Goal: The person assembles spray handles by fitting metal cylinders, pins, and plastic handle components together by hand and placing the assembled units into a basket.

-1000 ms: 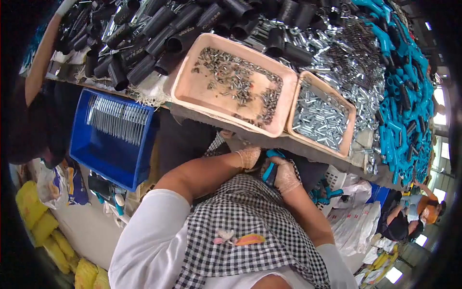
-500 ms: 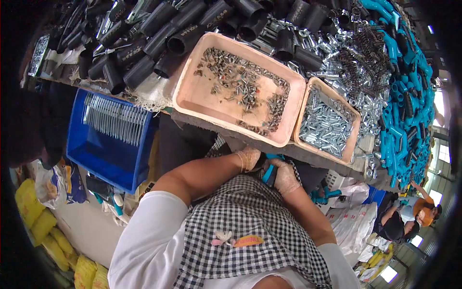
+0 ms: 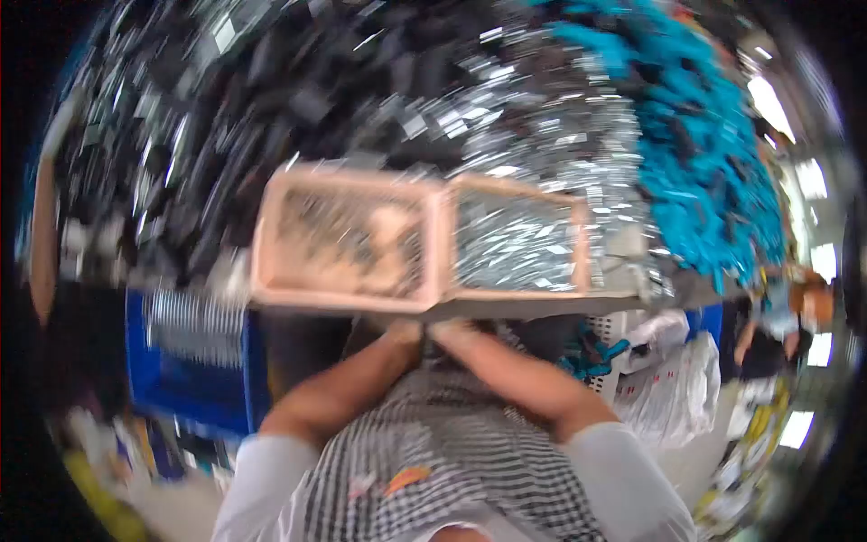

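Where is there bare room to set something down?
Blue bin: its near part, before the metal strips. Left pink bin: a small patch right of centre, amid small parts. Crowded: the right pink bin, strewn with metal pieces, and behind both, heaps of black parts, silver parts and teal parts.

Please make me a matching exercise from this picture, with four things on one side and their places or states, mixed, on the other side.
Things
1. Large blue bin
2. Teal parts
3. White sack with red marks
4. Left pink tray

Places or states
A. Heaped at the right side of the worktable
B. Has small parts scattered inside, with some of its bottom showing
C. Below the worktable's edge, on the person's left
D. Below the worktable's edge, on the person's right

Right pairs: 1-C, 2-A, 3-D, 4-B
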A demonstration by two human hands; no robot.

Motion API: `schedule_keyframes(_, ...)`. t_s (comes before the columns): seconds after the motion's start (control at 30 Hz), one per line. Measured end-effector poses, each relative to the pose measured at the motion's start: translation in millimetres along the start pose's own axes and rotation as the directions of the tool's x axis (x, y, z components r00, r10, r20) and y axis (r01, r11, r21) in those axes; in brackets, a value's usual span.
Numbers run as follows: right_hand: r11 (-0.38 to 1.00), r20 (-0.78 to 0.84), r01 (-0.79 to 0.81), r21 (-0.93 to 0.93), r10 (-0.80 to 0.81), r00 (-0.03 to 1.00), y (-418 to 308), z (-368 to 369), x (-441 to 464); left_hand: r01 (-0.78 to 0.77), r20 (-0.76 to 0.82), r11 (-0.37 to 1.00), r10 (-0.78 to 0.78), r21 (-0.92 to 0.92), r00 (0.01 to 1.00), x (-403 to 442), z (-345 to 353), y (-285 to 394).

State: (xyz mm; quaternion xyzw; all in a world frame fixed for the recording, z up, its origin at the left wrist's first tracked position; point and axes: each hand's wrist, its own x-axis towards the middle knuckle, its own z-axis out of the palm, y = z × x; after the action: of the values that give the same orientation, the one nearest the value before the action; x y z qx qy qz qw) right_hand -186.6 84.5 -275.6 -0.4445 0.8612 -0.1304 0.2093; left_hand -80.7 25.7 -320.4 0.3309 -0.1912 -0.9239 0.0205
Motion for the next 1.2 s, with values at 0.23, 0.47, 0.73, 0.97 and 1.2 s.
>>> schedule_keyframes(0.23, 0.933, 0.456, -0.273, 0.236, 0.141, 0.879, -44.3, 4.3, 46.3, -0.011, 0.006, -0.02, -0.222, 1.0, 0.975, -88.4, 95.3, 96.0)
schedule_keyframes(0.47, 0.972, 0.566, -0.13, 0.197, -0.004, 0.824, -56.9, 12.9, 35.8, -0.062, 0.003, -0.434, -0.135, 0.899, 0.991, -48.3, 33.6, 65.6)
schedule_keyframes(0.73, 0.974, 0.603, 0.053, 0.219, -0.178, 0.777, -63.7, 9.0, 24.4, 0.106, -0.081, -0.26, 0.104, 0.96, 0.991, -26.7, 4.4, 42.9)
schedule_keyframes(0.97, 0.883, 0.163, 0.343, 0.319, -0.408, 0.898, -13.1, -137.4, -66.8, -0.369, 0.454, 0.74, 0.096, 0.562, 0.886, -92.9, 58.3, 82.5)
schedule_keyframes(1.2, 0.918, 0.339, 0.372, 0.139, -0.397, 0.853, -12.6, -231.3, -183.1, 0.018, 0.65, 0.992, 0.068, -0.125, 0.757, -38.0, 8.6, 56.9)
